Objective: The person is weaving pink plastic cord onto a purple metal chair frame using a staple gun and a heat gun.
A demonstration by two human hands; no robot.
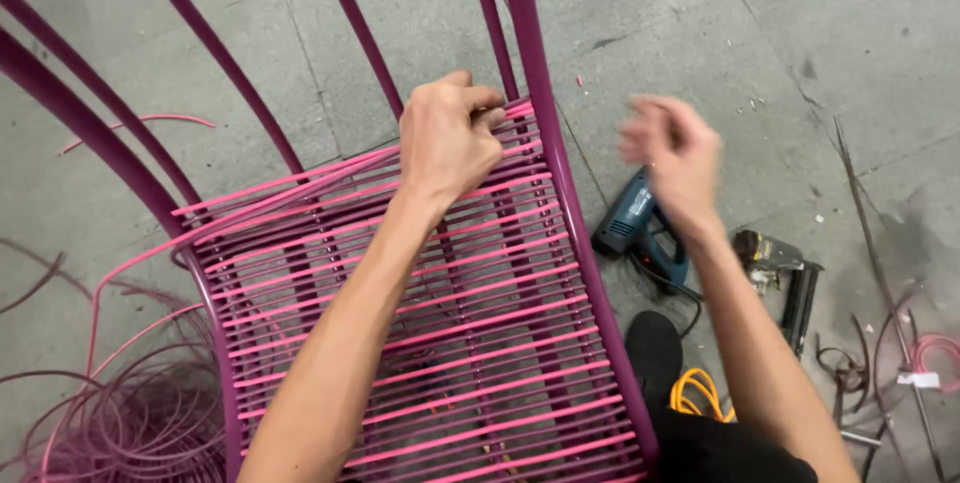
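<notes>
At the lower left of the frame we see a loose coil of pink cord (130,413) on the concrete floor (800,33). Moving right, pink strands cross the purple metal chair frame (545,143) in close rows, forming the woven seat (420,323). Our left hand (445,138) is closed tight, pinching a strand at the seat's top edge beside the upright bar. To weave well here, we judge the cord should stay taut and each row snug against the last. Right of the frame, our right hand (675,153) is blurred in the air; we cannot tell its grip. Below it lie a blue heat gun (630,223) and a nail gun (785,278).
</notes>
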